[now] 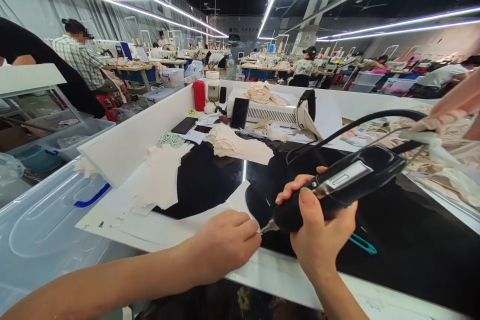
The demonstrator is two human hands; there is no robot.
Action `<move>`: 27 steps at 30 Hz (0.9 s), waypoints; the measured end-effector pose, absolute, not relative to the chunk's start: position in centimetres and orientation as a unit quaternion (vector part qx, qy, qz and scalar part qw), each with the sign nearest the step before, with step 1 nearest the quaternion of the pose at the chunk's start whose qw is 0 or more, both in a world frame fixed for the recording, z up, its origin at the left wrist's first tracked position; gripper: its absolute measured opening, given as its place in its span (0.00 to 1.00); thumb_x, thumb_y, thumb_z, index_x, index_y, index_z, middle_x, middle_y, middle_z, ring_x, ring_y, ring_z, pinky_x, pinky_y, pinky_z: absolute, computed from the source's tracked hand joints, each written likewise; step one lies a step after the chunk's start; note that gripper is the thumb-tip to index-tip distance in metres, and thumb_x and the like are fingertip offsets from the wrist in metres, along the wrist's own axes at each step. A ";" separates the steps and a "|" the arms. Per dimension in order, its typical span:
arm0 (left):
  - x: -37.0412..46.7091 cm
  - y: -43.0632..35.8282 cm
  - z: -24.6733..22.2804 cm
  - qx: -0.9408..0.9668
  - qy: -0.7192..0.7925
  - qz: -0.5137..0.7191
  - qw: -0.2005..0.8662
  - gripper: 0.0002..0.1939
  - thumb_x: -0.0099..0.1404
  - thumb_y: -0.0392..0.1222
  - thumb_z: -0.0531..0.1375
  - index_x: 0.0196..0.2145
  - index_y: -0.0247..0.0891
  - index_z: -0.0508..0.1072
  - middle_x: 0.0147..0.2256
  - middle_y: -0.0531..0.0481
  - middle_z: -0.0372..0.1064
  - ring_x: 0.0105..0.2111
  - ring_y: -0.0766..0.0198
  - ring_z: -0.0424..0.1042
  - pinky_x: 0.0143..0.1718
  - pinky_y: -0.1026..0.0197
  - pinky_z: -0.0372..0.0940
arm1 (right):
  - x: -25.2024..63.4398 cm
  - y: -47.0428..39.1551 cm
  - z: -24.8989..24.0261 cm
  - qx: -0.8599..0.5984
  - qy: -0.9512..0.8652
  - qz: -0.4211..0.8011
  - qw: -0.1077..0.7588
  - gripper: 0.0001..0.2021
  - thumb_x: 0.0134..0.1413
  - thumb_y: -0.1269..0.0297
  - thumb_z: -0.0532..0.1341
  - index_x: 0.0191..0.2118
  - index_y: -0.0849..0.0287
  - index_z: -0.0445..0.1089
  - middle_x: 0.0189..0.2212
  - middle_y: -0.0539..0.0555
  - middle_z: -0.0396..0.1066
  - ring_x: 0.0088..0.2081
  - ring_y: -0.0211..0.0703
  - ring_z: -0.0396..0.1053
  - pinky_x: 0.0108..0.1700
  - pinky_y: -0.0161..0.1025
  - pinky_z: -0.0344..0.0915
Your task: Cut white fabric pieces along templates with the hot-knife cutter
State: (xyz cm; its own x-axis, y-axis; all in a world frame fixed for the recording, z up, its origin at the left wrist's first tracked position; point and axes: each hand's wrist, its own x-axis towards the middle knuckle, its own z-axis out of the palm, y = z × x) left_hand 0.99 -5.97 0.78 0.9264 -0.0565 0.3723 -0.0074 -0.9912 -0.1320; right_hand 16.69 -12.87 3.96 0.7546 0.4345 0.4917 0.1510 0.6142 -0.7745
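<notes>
Writing on the far wall (249,30) is showing too small to read. The right hand (323,227) is wrapping its fingers around the black tool (380,165), whose metal tip is pointing at the left hand (227,242). The left hand is keeping its fingers narrow, holding the white piece (239,199) on the counter (408,245). A teal tool (363,244) is lying near the right hand.

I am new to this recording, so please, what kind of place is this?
Probably a garment workshop: rows of work tables with sewing machines, stacked cut fabric pieces, and several workers seated behind.
</notes>
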 end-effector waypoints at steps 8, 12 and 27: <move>1.7 -5.1 -0.8 -0.983 0.048 -0.174 0.014 0.11 0.76 0.29 0.51 0.45 0.36 0.73 0.40 0.45 0.73 0.43 0.61 0.75 0.46 0.60 0.71 | 16.7 -13.1 3.9 -0.443 -0.340 0.091 0.825 0.21 0.56 0.60 0.72 0.51 0.52 0.65 0.32 0.45 0.72 0.26 0.39 0.71 0.29 0.41 0.72; 1.2 -4.6 -1.3 -0.981 0.035 -0.193 -0.011 0.10 0.78 0.31 0.52 0.49 0.35 0.72 0.43 0.44 0.75 0.46 0.61 0.76 0.48 0.60 0.72 | 16.7 -13.0 3.9 -0.442 -0.333 0.093 0.828 0.21 0.56 0.60 0.72 0.51 0.51 0.65 0.32 0.45 0.72 0.26 0.39 0.71 0.30 0.42 0.72; 0.6 -4.4 -1.0 -0.979 0.009 -0.202 -0.004 0.08 0.77 0.38 0.58 0.50 0.34 0.73 0.44 0.44 0.74 0.46 0.57 0.75 0.50 0.56 0.72 | 16.7 -13.0 3.9 -0.436 -0.328 0.091 0.833 0.22 0.55 0.62 0.73 0.52 0.52 0.66 0.32 0.45 0.73 0.27 0.40 0.71 0.31 0.43 0.72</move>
State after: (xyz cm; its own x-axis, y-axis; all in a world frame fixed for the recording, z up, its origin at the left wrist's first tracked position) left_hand 0.64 -4.39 -0.98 0.9183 -0.0153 0.3956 -0.0188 -0.9998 0.0051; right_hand 16.73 -13.02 3.90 0.7676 0.4388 0.4671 0.1346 0.6023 -0.7869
